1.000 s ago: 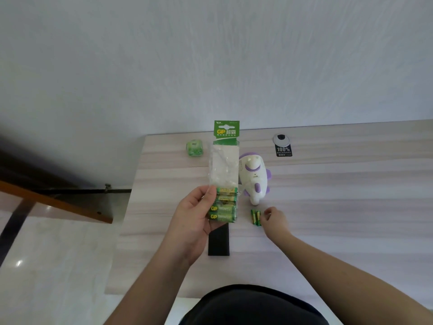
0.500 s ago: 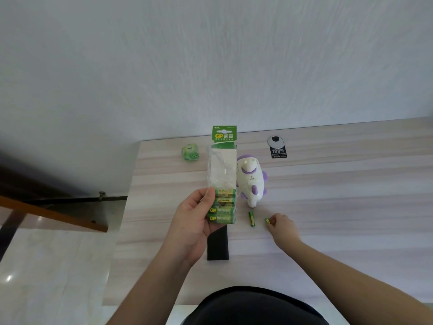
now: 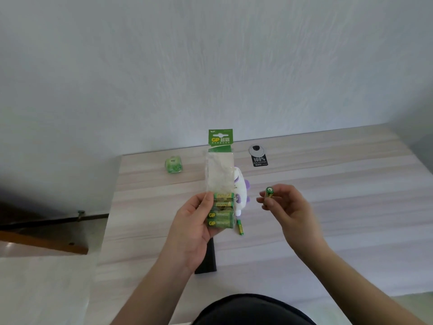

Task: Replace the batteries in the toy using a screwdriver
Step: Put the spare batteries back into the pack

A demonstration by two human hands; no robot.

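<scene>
- here, the pale wood-grain worktop (image 3: 328,207) spreads below a white wall and carries everything else.
- the left hand (image 3: 194,231) is raised above it, fingers and thumb curled round the lower end of a battery pack (image 3: 220,184) — green header card at the top, clear plastic empty in the middle, green batteries at the bottom.
- the right hand (image 3: 290,212) is lifted off the worktop, pinching a single green battery (image 3: 269,192) upright between thumb and fingertips.
- the white and purple toy (image 3: 241,195) lies on the worktop, partly hidden behind the pack.
- a black flat object (image 3: 207,261) lies under the left wrist.
- a green cube (image 3: 173,164) sits near the far edge, a black tag (image 3: 259,159) to its right.
- one loose battery (image 3: 240,227) lies just beside the toy — smallest of all.
</scene>
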